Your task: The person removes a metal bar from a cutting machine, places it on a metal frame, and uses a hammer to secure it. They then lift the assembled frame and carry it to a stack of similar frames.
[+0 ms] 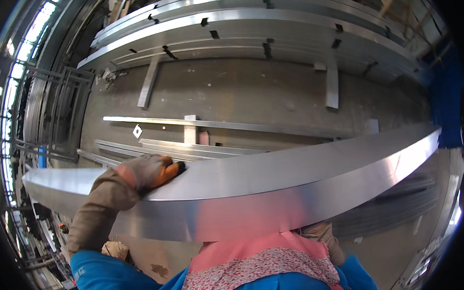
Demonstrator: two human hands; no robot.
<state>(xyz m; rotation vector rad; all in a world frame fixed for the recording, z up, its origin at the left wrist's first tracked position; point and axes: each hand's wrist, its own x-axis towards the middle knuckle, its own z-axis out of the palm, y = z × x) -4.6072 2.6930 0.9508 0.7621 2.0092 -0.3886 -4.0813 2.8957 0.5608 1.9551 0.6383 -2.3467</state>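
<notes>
A long, wide, silver metal beam spans the view in front of my body, its smooth front side reflecting my pink apron. My left hand, in a grey and orange work glove, grips the beam left of its middle, with the fingers over its upper face. Beneath the beam's near edge, my right sleeve disappears on the right; the right hand itself is hidden behind the metal.
Several long silver beams lie stacked across the far side on metal supports. Thinner metal bars rest on the floor just beyond my beam. Metal racks stand at the left. A blue sheet hangs at the right.
</notes>
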